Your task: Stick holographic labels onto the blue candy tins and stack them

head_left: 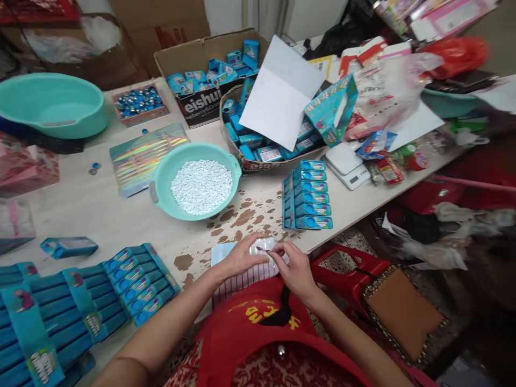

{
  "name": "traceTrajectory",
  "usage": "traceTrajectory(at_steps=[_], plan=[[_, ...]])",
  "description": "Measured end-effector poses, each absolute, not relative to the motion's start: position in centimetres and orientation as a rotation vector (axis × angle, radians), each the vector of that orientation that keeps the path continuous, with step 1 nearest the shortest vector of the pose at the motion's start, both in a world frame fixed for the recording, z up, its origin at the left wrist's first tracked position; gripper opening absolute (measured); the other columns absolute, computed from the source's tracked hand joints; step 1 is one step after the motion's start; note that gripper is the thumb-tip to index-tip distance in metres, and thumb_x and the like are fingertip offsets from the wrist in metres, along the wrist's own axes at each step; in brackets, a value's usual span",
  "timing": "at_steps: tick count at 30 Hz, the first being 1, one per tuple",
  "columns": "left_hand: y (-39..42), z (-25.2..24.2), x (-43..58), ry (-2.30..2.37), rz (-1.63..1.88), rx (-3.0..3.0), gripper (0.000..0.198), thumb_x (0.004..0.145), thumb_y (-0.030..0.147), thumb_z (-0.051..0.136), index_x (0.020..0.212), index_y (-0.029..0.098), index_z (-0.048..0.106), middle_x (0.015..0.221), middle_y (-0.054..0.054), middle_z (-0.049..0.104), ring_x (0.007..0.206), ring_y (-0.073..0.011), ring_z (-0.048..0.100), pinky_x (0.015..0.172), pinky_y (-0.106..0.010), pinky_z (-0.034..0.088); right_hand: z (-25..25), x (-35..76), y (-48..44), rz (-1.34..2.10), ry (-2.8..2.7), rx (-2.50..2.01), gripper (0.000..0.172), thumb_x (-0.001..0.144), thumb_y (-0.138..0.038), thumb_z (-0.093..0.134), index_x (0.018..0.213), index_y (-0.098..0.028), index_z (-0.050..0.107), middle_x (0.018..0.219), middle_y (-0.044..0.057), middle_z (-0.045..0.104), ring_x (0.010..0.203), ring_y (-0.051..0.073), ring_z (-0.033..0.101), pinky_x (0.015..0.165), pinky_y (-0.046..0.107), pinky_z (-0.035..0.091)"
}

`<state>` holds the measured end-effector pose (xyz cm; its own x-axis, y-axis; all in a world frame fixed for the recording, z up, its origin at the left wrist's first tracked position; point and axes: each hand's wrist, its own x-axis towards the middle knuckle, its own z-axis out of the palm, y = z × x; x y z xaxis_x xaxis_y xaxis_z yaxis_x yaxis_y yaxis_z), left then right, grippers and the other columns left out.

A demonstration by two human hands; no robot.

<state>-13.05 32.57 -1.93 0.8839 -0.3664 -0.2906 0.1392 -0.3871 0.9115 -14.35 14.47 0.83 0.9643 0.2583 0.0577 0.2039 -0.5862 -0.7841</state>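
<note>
A pale sheet of stickers point(231, 285), marked in narrow strips, lies at the table's front edge against the red apron. My left hand point(244, 257) rests on its upper part, thumb and forefinger apart. At the sheet's right edge my right hand point(296, 269) is closed, thumb and fingertips pinched on it; exactly what part they hold is too small to tell. Beyond the hands stand a turquoise basin point(161, 185) of small white tablets point(201, 188) and a joined row of blue packs point(308, 196).
More blue packs point(133, 285) fill the front left. Behind are cartons of small blue boxes point(270, 155), a box of shiny caps point(141, 105), an empty basin point(52, 99) and a white scale point(349, 166). A red stool point(338, 269) stands right. Brown stains mark the table.
</note>
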Motion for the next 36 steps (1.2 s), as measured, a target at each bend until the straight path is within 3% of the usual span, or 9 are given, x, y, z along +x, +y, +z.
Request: traceTrajectory(at_steps=[3,5,10,14,22,27,31,33,36], plan=[[30.4,-0.3,-12.1,-0.170,-0.737,1.715,0.025,0.083,0.038,0.047,0.075,0.016,0.058,0.067,-0.001,0.060,0.067,-0.0135,0.055,0.066,-0.025,0.044,2.3,-14.1,13.2,0.012,-0.089,-2.180,0.019,0.087,-0.035,0.052,0.077,-0.020,0.058,0.072,0.000,0.060,0.068,0.015,0.055,0.066,0.027,0.044],[29.0,0.4,-10.9,-0.187,-0.752,1.705,0.027,0.084,0.037,0.044,0.070,0.016,0.055,0.057,0.002,0.052,0.057,-0.0106,0.050,0.058,-0.022,0.040,2.6,-13.7,12.1,-0.077,0.060,-2.187,0.021,0.085,-0.038,0.054,0.078,-0.020,0.060,0.073,0.001,0.059,0.070,0.016,0.055,0.067,0.028,0.044],[26.5,1.9,-6.5,-0.377,-0.714,1.682,0.021,0.086,0.033,0.042,0.099,0.019,0.048,0.058,0.006,0.051,0.050,-0.0092,0.047,0.051,-0.020,0.037,2.3,-11.1,9.1,-0.301,0.263,-2.210,0.026,0.079,-0.045,0.059,0.077,-0.019,0.064,0.089,0.005,0.053,0.086,0.020,0.053,0.081,0.035,0.043],[24.8,2.1,-3.9,-0.427,-0.703,1.686,0.014,0.086,0.030,0.038,0.097,0.021,0.040,0.058,0.008,0.050,0.050,-0.0095,0.046,0.051,-0.021,0.036,1.4,-8.4,7.4,-0.358,0.350,-2.232,0.025,0.074,-0.044,0.062,0.073,-0.019,0.066,0.096,0.006,0.053,0.098,0.024,0.051,0.091,0.041,0.039],[22.9,-1.2,-3.0,-0.259,-0.767,1.666,0.015,0.085,0.030,0.041,0.096,0.021,0.036,0.060,0.007,0.052,0.049,-0.0110,0.050,0.055,-0.024,0.042,-0.5,-6.9,6.5,-0.287,0.543,-1.935,0.033,0.060,-0.039,0.070,0.082,-0.017,0.058,0.097,0.009,0.058,0.093,0.024,0.057,0.075,0.037,0.049],[21.8,-2.9,-5.2,-0.139,-0.455,2.194,0.026,0.085,0.018,0.037,0.108,0.018,0.048,0.091,-0.007,0.066,0.087,-0.0205,0.061,0.080,-0.034,0.046,-0.8,-6.9,6.6,-0.279,0.561,-1.790,0.048,0.058,-0.040,0.073,0.094,-0.017,0.051,0.096,0.009,0.061,0.087,0.020,0.060,0.078,0.037,0.050],[20.4,-3.1,-9.2,-0.300,-0.281,2.309,0.057,0.081,0.009,0.035,0.138,0.016,0.031,0.146,-0.013,0.034,0.132,-0.0243,0.033,0.103,-0.041,0.033,-1.4,-6.9,6.6,-0.358,0.590,-1.911,0.046,0.059,-0.042,0.073,0.091,-0.016,0.053,0.088,0.007,0.062,0.083,0.020,0.059,0.080,0.038,0.049],[21.2,-3.2,-10.4,-0.392,-0.401,2.385,0.063,0.079,0.009,0.041,0.140,0.020,0.030,0.152,-0.010,0.023,0.136,-0.0275,0.025,0.105,-0.046,0.030,-1.5,-7.1,6.5,-0.390,0.570,-1.900,0.040,0.064,-0.041,0.069,0.091,-0.015,0.053,0.088,0.007,0.061,0.082,0.020,0.059,0.081,0.039,0.049],[25.8,-3.8,-10.6,-0.276,-0.563,2.492,0.045,0.087,0.020,0.041,0.132,0.024,0.044,0.144,-0.008,0.039,0.129,-0.0292,0.033,0.101,-0.050,0.030,-0.9,-8.5,6.7,-0.524,0.532,-1.896,0.037,0.073,-0.038,0.062,0.100,-0.016,0.051,0.102,0.010,0.057,0.092,0.021,0.058,0.083,0.041,0.048]])
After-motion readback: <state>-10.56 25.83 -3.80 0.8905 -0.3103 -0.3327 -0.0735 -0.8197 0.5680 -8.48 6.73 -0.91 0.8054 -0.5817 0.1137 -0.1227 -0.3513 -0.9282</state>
